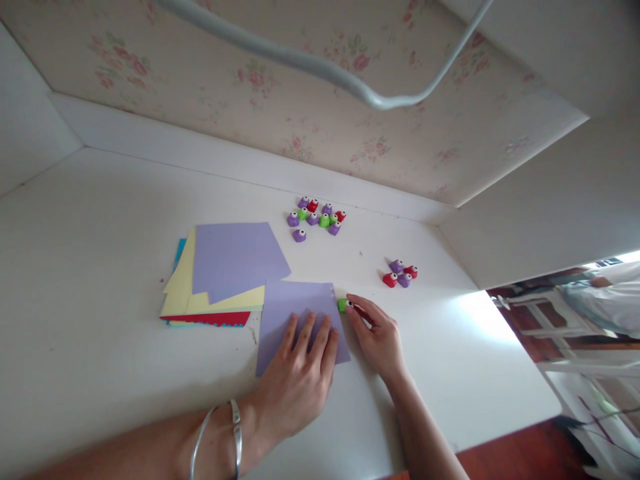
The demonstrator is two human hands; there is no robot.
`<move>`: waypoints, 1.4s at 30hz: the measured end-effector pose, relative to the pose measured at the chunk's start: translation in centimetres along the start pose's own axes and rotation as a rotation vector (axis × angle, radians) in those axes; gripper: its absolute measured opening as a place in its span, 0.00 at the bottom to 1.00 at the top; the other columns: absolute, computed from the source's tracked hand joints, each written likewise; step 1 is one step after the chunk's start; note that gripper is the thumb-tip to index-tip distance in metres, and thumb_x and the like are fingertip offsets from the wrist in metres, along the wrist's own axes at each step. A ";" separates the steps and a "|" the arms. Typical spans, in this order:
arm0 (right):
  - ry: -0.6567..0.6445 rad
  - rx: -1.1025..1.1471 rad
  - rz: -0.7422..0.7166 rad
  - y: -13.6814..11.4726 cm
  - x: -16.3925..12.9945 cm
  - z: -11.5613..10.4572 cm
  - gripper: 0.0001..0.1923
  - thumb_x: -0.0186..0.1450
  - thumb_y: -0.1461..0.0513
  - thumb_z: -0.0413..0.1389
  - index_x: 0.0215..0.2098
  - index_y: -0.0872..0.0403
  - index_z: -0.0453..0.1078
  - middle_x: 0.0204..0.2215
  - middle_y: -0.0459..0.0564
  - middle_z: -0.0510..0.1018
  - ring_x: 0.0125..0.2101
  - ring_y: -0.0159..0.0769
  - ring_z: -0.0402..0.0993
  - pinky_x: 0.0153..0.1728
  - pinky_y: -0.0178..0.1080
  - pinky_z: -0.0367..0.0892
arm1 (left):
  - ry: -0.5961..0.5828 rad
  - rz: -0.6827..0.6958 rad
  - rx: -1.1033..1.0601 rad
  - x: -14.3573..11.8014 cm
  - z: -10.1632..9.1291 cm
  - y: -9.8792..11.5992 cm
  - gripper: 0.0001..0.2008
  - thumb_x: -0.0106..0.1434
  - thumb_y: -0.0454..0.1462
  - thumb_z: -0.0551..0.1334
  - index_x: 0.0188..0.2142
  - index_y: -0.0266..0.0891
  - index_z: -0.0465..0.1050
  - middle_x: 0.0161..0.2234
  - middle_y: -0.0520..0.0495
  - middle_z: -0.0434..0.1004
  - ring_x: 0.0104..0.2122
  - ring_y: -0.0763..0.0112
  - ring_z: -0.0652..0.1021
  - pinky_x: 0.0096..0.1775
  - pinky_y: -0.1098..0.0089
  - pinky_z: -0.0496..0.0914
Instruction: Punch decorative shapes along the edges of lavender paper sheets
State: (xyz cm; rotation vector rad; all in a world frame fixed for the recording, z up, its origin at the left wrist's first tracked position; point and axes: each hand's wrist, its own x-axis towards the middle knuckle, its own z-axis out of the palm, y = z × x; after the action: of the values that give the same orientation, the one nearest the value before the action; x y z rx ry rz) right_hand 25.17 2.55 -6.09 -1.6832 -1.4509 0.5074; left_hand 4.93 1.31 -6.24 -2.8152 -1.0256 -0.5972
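- The left hand is lying flat, fingers spread, pressing down on a single purple sheet that is resting on the white table; it is gripping nothing, just pinning the paper.
- Two thin metal bangles are sitting on the left wrist.
- The right hand is reaching to the sheet's upper right corner, fingers partly curled, fingertips closing on a small green punch.
- That green punch is sitting right at the paper's edge, touching or just overlapping it; which of the two I cannot tell.
- Just to the left of the purple sheet, a stack of coloured paper is lying fanned out: purple on top, yellow under it, red and blue edges peeking out below.
- Further back on the table, a cluster of small punches in purple, green and red is waiting near the wall.
- Off to the right of that, a smaller group of punches, red and purple, is sitting well apart from the hands.
- A grey cable is hanging across the top of the view, in front of the flowered wallpaper.
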 end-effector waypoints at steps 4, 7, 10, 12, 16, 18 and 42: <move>-0.004 -0.013 0.000 0.0 0.0 0.0 0.13 0.66 0.55 0.58 0.47 0.49 0.77 0.47 0.51 0.81 0.45 0.41 0.79 0.49 0.46 0.75 | 0.008 0.003 -0.002 0.0 0.0 0.0 0.24 0.70 0.41 0.51 0.61 0.33 0.63 0.64 0.37 0.60 0.62 0.47 0.64 0.62 0.45 0.57; 0.001 -0.006 0.016 -0.1 0.0 0.0 0.14 0.66 0.55 0.58 0.47 0.50 0.77 0.47 0.52 0.81 0.44 0.41 0.79 0.48 0.45 0.76 | -0.007 0.017 -0.012 -0.1 -0.1 0.0 0.23 0.70 0.41 0.51 0.61 0.34 0.63 0.64 0.37 0.60 0.62 0.47 0.64 0.61 0.44 0.57; 0.013 0.018 0.024 -0.2 0.1 0.1 0.14 0.66 0.54 0.58 0.46 0.50 0.77 0.46 0.52 0.81 0.44 0.42 0.80 0.48 0.46 0.76 | -0.022 0.029 -0.022 -0.1 -0.1 -0.1 0.23 0.71 0.42 0.50 0.61 0.34 0.63 0.64 0.37 0.60 0.62 0.47 0.64 0.61 0.44 0.57; 0.016 0.030 0.034 -0.3 0.2 0.1 0.14 0.66 0.53 0.58 0.46 0.50 0.77 0.46 0.53 0.81 0.44 0.42 0.80 0.48 0.46 0.76 | -0.023 0.027 -0.023 -0.1 -0.1 -0.1 0.23 0.71 0.42 0.50 0.61 0.35 0.63 0.64 0.38 0.59 0.62 0.47 0.64 0.61 0.44 0.56; 0.022 0.052 0.061 -0.2 0.3 0.1 0.15 0.66 0.53 0.58 0.46 0.50 0.77 0.46 0.52 0.81 0.44 0.43 0.80 0.47 0.45 0.76 | -0.029 0.033 -0.023 0.0 -0.1 -0.1 0.23 0.71 0.42 0.50 0.61 0.35 0.64 0.64 0.38 0.61 0.62 0.46 0.65 0.61 0.43 0.56; 0.017 0.053 0.061 -0.2 0.3 0.1 0.14 0.66 0.53 0.58 0.46 0.50 0.77 0.46 0.52 0.81 0.44 0.43 0.80 0.47 0.45 0.76 | -0.029 0.036 -0.022 0.1 -0.1 -0.1 0.23 0.70 0.42 0.51 0.61 0.34 0.64 0.63 0.37 0.61 0.62 0.45 0.65 0.61 0.43 0.56; -0.045 -0.030 -0.059 0.1 0.4 0.0 0.12 0.67 0.57 0.58 0.47 0.50 0.76 0.47 0.51 0.80 0.45 0.39 0.79 0.50 0.43 0.75 | -0.025 0.059 -0.034 0.1 -0.2 -0.2 0.23 0.71 0.43 0.50 0.61 0.37 0.63 0.63 0.39 0.61 0.61 0.47 0.65 0.61 0.42 0.55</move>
State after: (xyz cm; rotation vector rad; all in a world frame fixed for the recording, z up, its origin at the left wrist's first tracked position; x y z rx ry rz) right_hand 25.35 2.95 -6.07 -1.6570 -1.5433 0.4964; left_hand 4.78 1.46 -6.00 -2.8780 -0.9420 -0.5805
